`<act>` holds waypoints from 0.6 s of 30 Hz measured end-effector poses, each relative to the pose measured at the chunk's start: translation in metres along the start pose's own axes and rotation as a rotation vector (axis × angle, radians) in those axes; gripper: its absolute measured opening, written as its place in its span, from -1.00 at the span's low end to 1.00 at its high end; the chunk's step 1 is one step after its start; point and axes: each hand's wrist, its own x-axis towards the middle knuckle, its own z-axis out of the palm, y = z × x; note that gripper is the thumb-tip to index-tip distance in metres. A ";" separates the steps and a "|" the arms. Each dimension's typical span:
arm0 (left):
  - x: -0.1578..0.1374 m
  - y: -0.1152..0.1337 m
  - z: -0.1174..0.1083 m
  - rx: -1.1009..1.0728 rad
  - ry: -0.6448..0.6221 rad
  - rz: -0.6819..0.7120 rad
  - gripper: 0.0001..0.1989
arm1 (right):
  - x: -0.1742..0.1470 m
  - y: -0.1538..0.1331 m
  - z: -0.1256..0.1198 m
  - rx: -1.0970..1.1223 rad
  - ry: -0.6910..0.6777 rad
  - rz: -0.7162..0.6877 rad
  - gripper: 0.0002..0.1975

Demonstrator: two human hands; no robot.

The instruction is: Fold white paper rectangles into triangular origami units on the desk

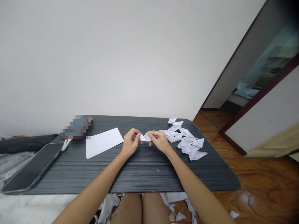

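Between my two hands, just above the dark table, is a small folded white paper boat (145, 137). My left hand (131, 141) pinches its left end between thumb and fingers. At the opposite end, my right hand (160, 140) grips it the same way. The fingertips cover both ends, so only the middle of the folded paper shows. Left of my left hand lies a stack of white paper sheets (102, 144). To the right of my right hand, several finished-looking paper boats (187, 141) lie in a loose cluster, some overlapping.
The dark wood-grain table (144, 174) stands against a white wall (130, 62). A blurred-out object (77, 127) sits at its back left, near a black flat panel (35, 168). Paper scraps (179, 216) litter the floor below. A doorway opens at the right.
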 end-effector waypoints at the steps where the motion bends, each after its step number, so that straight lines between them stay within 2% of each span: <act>1: 0.000 0.000 0.000 -0.002 -0.030 0.001 -0.86 | 0.000 0.000 0.000 0.007 -0.007 0.002 -0.71; 7: -0.003 0.005 0.001 0.046 -0.214 0.036 -0.80 | -0.002 -0.003 0.000 -0.048 -0.083 -0.031 -0.74; 12: -0.002 0.003 0.000 0.078 -0.212 0.034 -0.83 | -0.003 -0.001 0.001 -0.021 -0.094 -0.009 -0.73; 18: -0.001 0.005 -0.001 0.148 -0.192 0.117 -0.84 | -0.001 -0.001 0.001 0.107 -0.080 0.045 -0.73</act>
